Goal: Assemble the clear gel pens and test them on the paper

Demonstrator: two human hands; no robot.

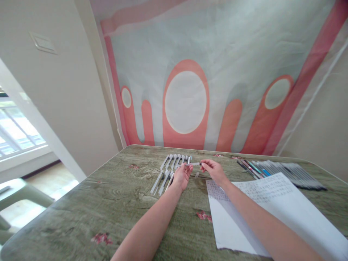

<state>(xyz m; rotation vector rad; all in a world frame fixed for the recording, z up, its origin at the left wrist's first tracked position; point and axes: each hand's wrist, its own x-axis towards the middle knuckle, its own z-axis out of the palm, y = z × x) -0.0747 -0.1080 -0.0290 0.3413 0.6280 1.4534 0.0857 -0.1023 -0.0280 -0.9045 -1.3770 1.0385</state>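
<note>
While the left hand (182, 177) grasps a pen (195, 164), probably to steady it, the right hand (213, 170) pinches its dark end near 2 rows of pens (164, 185).

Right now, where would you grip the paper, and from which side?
Probably the near left corner, pinched from the left: the paper lies flat, its thin edge exposed there, while the right forearm crosses over it farther right. The left hand would suit, once off the pen.
</note>
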